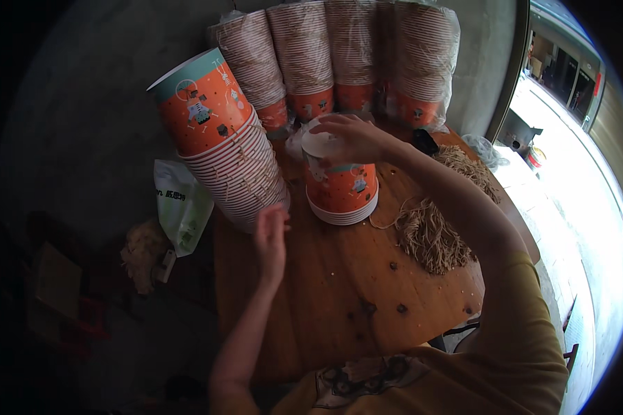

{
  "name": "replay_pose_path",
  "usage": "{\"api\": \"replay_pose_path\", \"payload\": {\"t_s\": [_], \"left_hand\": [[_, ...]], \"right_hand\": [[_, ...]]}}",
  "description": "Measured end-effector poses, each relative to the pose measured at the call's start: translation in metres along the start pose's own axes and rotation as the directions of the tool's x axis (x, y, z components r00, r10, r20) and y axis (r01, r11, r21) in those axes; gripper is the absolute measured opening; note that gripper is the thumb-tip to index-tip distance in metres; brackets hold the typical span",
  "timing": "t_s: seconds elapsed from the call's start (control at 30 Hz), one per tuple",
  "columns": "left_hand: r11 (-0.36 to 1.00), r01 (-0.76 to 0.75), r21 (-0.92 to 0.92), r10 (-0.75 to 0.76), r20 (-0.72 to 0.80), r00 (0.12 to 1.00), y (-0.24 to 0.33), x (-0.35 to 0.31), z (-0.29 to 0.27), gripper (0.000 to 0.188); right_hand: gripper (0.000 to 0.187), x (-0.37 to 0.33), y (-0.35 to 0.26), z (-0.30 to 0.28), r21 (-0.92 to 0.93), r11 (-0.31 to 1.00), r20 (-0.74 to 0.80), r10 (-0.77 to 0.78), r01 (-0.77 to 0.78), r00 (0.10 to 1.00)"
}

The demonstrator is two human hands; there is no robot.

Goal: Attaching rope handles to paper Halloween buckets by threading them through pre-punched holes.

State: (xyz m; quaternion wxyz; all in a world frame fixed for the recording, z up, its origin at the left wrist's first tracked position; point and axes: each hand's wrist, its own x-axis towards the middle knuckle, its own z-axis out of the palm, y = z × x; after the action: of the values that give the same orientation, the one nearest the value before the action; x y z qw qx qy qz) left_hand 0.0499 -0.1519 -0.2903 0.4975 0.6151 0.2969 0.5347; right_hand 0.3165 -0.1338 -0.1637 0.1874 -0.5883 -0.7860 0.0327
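A short stack of orange paper buckets stands upside down on the wooden table, white rims at the bottom. My right hand arches over its pale top end with fingers and thumb apart; whether they touch the bucket I cannot tell. To the left, a tall nested stack of the same paper buckets leans leftward, its green-banded top bucket tipped away. Strands of tan string hang down its side. Beside the foot of that stack is my left hand, fingers loosely apart and slightly blurred, holding nothing that I can see.
Several tall bucket stacks wrapped in clear plastic line the back by the wall. A heap of tan strings lies on the table at the right, near a small black object. A white-and-green bag hangs left of the table.
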Motion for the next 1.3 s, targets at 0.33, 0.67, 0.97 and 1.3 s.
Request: {"api": "replay_pose_path", "payload": {"t_s": [0.33,0.67,0.97,1.3], "left_hand": [[0.891,0.441,-0.110,-0.426,0.140,0.894,-0.035,0.033,0.054,0.066],[0.581,0.399,-0.710,-0.242,0.317,0.917,-0.082,0.068,0.055,0.035],[0.543,0.381,-0.748,-0.431,0.141,0.891,-0.097,0.088,0.068,0.029],[0.965,0.221,-0.142,-0.226,-0.021,0.974,0.013,0.067,0.116,0.025]], "right_hand": [[0.061,-0.016,-0.011,-0.031,0.144,0.985,-0.235,-0.065,0.101,0.970],[0.041,-0.053,0.009,-0.050,0.364,0.927,-0.297,0.020,0.094,0.955],[0.058,-0.117,0.015,-0.090,0.368,0.891,-0.523,-0.037,0.265,0.852],[0.046,-0.151,0.014,-0.070,0.409,0.856,-0.652,0.031,0.317,0.758]]}}
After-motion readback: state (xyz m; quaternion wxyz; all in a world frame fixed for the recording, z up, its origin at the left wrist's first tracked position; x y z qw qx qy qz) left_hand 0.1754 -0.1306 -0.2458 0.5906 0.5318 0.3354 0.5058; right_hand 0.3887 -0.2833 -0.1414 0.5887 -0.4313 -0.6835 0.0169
